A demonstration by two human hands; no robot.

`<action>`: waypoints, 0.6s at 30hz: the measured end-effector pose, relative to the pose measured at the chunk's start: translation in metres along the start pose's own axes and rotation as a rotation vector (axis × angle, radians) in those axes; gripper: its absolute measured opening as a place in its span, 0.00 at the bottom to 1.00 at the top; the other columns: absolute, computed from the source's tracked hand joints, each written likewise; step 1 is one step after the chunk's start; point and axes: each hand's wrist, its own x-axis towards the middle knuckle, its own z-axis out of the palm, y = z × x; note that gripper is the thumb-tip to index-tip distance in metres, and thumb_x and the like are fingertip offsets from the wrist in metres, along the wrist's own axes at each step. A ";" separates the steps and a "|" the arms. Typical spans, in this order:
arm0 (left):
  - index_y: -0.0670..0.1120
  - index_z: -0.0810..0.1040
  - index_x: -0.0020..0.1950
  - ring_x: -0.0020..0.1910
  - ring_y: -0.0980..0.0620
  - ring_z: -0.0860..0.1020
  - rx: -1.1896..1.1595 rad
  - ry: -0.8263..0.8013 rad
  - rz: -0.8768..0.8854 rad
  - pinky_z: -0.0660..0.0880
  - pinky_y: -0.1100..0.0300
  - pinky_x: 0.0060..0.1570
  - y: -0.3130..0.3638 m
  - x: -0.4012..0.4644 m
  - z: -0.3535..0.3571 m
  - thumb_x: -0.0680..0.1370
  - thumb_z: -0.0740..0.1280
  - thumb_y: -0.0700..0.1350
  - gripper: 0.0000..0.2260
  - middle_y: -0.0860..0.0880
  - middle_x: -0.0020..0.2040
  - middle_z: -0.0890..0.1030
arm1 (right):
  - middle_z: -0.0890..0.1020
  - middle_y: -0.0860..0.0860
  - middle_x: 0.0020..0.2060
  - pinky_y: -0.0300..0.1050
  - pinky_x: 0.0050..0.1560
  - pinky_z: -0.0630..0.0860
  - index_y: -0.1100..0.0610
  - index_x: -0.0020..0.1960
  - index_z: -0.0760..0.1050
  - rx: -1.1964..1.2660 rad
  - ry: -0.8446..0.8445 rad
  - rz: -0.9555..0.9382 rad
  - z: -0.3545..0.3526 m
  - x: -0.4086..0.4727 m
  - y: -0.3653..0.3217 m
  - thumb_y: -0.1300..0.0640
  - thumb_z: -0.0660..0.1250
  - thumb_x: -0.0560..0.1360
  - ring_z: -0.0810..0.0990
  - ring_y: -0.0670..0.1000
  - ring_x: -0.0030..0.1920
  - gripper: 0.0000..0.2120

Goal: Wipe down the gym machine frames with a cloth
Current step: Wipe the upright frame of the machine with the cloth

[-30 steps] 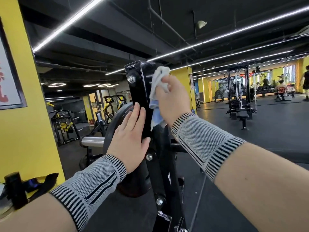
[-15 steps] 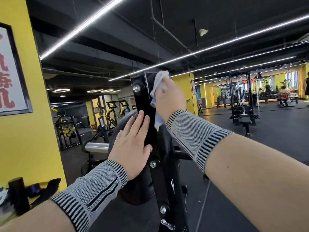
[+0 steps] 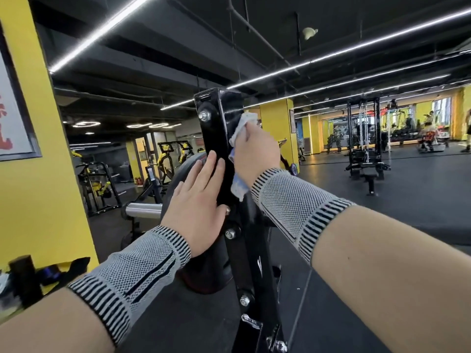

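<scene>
Lower on the post than a second ago, my right hand (image 3: 256, 151) has carried the crumpled white-and-blue cloth (image 3: 242, 128) down from the top cap onto the right face of the glossy black steel machine upright (image 3: 220, 138). Fingers are curled tight around the cloth, pressing it to the metal. My left hand (image 3: 197, 200) lies flat on the post's near face, fingers straight, bracing it (holding nothing). Judged progress: the upper section appears covered; the lower post with its silver bolts (image 3: 230, 233), and the other machines across the floor, remain to be wiped. Residue cannot be assessed on this reflective paint.
</scene>
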 end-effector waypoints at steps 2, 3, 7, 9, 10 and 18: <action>0.51 0.37 0.78 0.77 0.54 0.37 0.000 0.002 0.014 0.50 0.47 0.76 -0.001 0.001 -0.001 0.80 0.61 0.49 0.37 0.56 0.76 0.32 | 0.78 0.57 0.54 0.45 0.50 0.78 0.63 0.68 0.64 -0.062 -0.031 -0.017 0.011 -0.012 0.005 0.58 0.57 0.81 0.80 0.55 0.50 0.17; 0.50 0.38 0.79 0.77 0.53 0.37 0.006 0.001 0.019 0.50 0.47 0.76 -0.002 0.001 -0.001 0.80 0.61 0.48 0.37 0.55 0.77 0.34 | 0.77 0.57 0.55 0.46 0.50 0.78 0.63 0.70 0.61 -0.118 -0.066 -0.010 0.019 -0.025 0.015 0.58 0.59 0.80 0.79 0.55 0.50 0.20; 0.50 0.41 0.79 0.78 0.52 0.40 0.033 0.026 0.012 0.49 0.50 0.77 -0.001 0.000 0.000 0.80 0.61 0.48 0.35 0.53 0.79 0.38 | 0.79 0.58 0.52 0.49 0.47 0.70 0.61 0.61 0.71 -0.081 -0.206 0.083 0.025 -0.067 0.067 0.57 0.52 0.81 0.76 0.57 0.47 0.13; 0.49 0.51 0.79 0.78 0.52 0.47 -0.021 0.115 0.003 0.52 0.54 0.75 0.003 -0.002 -0.002 0.80 0.61 0.46 0.31 0.52 0.79 0.48 | 0.80 0.54 0.50 0.49 0.49 0.74 0.59 0.59 0.73 0.099 -0.225 0.190 0.016 -0.064 0.080 0.58 0.54 0.81 0.75 0.53 0.42 0.12; 0.49 0.60 0.77 0.76 0.53 0.55 -0.073 0.193 -0.003 0.57 0.56 0.73 0.005 -0.003 -0.004 0.79 0.62 0.44 0.27 0.52 0.77 0.58 | 0.80 0.52 0.48 0.50 0.50 0.76 0.57 0.58 0.74 0.252 -0.195 0.263 0.010 -0.061 0.081 0.59 0.55 0.80 0.75 0.51 0.41 0.12; 0.51 0.75 0.64 0.47 0.61 0.79 -0.726 0.029 -0.245 0.75 0.64 0.51 0.038 0.007 -0.009 0.77 0.67 0.52 0.16 0.58 0.49 0.81 | 0.76 0.57 0.38 0.55 0.48 0.73 0.59 0.40 0.73 1.107 -0.227 0.534 -0.021 -0.050 0.075 0.61 0.59 0.74 0.75 0.56 0.41 0.06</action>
